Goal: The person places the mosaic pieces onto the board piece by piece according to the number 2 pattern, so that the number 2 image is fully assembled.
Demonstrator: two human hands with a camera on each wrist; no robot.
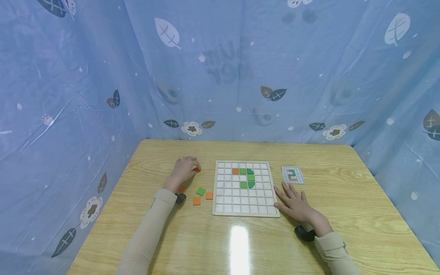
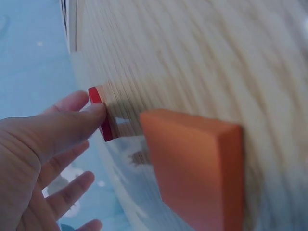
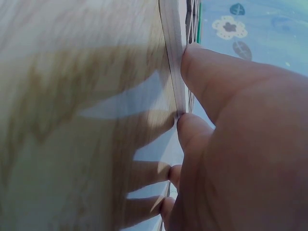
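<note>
Left of the board, my left hand [image 1: 185, 169] pinches a red tile [image 2: 100, 114] between thumb and forefinger, close over the table; the other fingers are spread. My right hand [image 1: 295, 204] lies with fingers spread at the right edge of the white grid board [image 1: 228, 209], thumb and forefinger touching its rim. On the board are an orange square tile [image 1: 235, 171], green square tiles [image 1: 243, 185] and dark green rounded tiles [image 1: 250, 171]. An orange tile [image 2: 192, 168] stands out large near the left hand in the left wrist view.
Loose on the table, between the left forearm and the board, lie a green tile [image 1: 201, 191] and orange tiles [image 1: 196, 201]. A small pattern card [image 1: 301, 176] with a coloured figure rests right of the board. Blue patterned curtains [image 1: 220, 76] enclose the wooden table [image 1: 192, 244].
</note>
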